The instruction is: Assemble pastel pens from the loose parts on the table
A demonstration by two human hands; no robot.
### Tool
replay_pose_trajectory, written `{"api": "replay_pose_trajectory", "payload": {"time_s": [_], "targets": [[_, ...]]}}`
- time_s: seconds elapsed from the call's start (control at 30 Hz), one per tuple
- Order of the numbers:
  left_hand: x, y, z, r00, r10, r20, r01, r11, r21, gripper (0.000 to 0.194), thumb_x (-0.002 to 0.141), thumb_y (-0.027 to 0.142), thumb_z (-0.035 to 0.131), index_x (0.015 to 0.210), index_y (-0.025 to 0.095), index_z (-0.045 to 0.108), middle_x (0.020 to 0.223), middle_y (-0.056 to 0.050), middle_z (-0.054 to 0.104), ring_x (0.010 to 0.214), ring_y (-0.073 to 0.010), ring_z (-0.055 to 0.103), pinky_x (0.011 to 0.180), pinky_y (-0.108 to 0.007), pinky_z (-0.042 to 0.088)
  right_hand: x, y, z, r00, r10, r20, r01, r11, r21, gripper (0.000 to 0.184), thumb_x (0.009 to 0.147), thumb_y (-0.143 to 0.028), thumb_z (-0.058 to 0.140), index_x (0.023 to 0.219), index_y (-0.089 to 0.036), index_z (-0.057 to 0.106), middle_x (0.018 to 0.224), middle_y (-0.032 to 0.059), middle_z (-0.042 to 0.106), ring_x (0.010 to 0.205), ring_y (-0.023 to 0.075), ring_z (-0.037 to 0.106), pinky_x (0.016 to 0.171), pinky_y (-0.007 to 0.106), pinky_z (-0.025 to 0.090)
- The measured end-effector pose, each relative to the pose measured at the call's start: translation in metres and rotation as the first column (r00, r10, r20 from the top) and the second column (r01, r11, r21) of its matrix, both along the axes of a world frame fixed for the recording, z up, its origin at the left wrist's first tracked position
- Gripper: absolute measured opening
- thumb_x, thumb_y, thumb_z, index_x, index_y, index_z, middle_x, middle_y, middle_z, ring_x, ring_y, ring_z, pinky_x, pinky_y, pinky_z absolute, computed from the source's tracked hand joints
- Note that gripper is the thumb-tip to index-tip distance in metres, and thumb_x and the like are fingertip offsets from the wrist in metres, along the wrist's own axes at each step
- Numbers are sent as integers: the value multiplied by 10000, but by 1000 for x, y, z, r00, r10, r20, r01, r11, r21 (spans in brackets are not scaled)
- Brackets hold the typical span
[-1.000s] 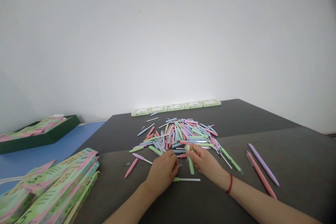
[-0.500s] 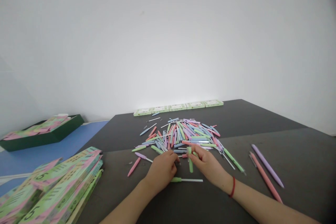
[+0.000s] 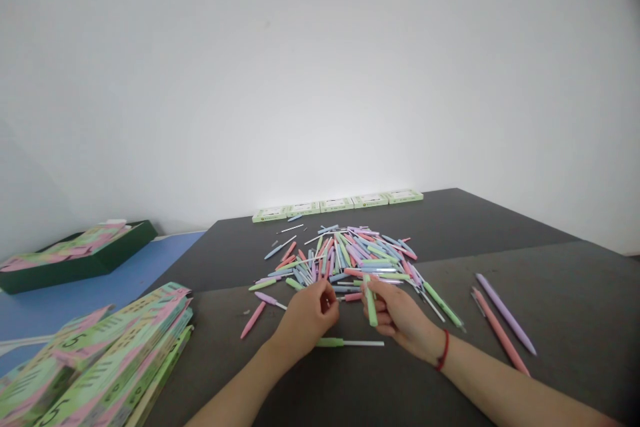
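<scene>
Between the thumb and fingers of my right hand [image 3: 403, 313] is a light green pen barrel [image 3: 371, 307], held nearly upright and tilted a little. A red cord circles that wrist. My left hand [image 3: 306, 315] is closed in a pinch to its left, beside the near edge of the pen pile; whatever its fingertips hold is too small or hidden to make out. Below the hands, on the dark table, lies a green pen part with a white refill [image 3: 357, 343]. A pink pen part [image 3: 353, 297] rests between the hands.
A heap of pastel pen parts and refills [image 3: 345, 253] spreads beyond my hands. Two long pens, one purple [image 3: 505, 312] and one red [image 3: 500, 330], lie at right. Flat boxes [image 3: 336, 204] line the back edge. Printed packs [image 3: 115, 353] and a dark green tray [image 3: 107, 257] are at left.
My right hand has turned the green barrel so that its lower end points slightly right. The left hand's fingertips have come together in a pinch, and the hand has shifted slightly left.
</scene>
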State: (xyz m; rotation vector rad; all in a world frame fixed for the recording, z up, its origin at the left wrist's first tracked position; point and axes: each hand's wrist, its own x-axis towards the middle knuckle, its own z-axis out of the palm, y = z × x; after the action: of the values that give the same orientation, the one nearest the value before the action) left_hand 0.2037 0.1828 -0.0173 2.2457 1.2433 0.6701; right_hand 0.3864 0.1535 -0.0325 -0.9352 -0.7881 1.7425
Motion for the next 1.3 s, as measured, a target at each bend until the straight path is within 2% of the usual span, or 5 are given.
{"api": "replay_pose_trajectory", "payload": {"time_s": [0.4, 0.73, 0.97, 1.13, 1.3], "targets": [[12, -35, 41, 623, 212, 753, 394, 746, -537, 176, 758, 291, 663, 764, 148, 561, 525, 74, 424, 429, -29, 290, 386, -133, 242, 7, -4, 8, 818, 167, -550, -261, 960, -97, 167, 842, -216, 546, 698, -142, 503, 507, -110, 232, 371, 19, 141, 315, 116, 108], [18, -41, 40, 478, 343, 808, 342, 775, -531, 280, 774, 371, 655, 745, 173, 459, 738, -2, 660, 382, -24, 435, 327, -123, 252, -2, -12, 9, 898, 125, -422, -207, 966, -153, 249, 848, -282, 534, 638, -162, 476, 493, -110, 208, 372, 28, 136, 319, 127, 77], [17, -38, 35, 650, 234, 723, 240, 840, -487, 262, 786, 408, 604, 756, 156, 539, 536, 80, 420, 376, -22, 230, 363, -157, 167, -3, -13, 8, 911, 119, -394, -166, 982, -89, 193, 817, -295, 570, 698, -145, 542, 494, -110, 228, 381, 27, 138, 322, 128, 71], [12, -45, 43, 959, -17, 282, 76, 977, -200, 285, 882, 327, 435, 1041, 177, 618, 592, 30, 478, 531, -109, 444, 489, -211, 297, -7, -12, 6, 889, -56, -454, -28, 984, -177, 253, 811, -236, 545, 590, -158, 449, 491, -100, 255, 374, 27, 195, 332, 132, 140], [12, -59, 46, 999, -23, -47, 23, 1000, 0, 298, 849, 194, 428, 1146, 202, 451, 647, 28, 563, 587, -155, 528, 542, -243, 301, -11, -13, 0, 873, -129, -471, 21, 973, -228, 231, 858, -247, 491, 651, -145, 492, 494, -87, 300, 376, 32, 251, 353, 137, 207]]}}
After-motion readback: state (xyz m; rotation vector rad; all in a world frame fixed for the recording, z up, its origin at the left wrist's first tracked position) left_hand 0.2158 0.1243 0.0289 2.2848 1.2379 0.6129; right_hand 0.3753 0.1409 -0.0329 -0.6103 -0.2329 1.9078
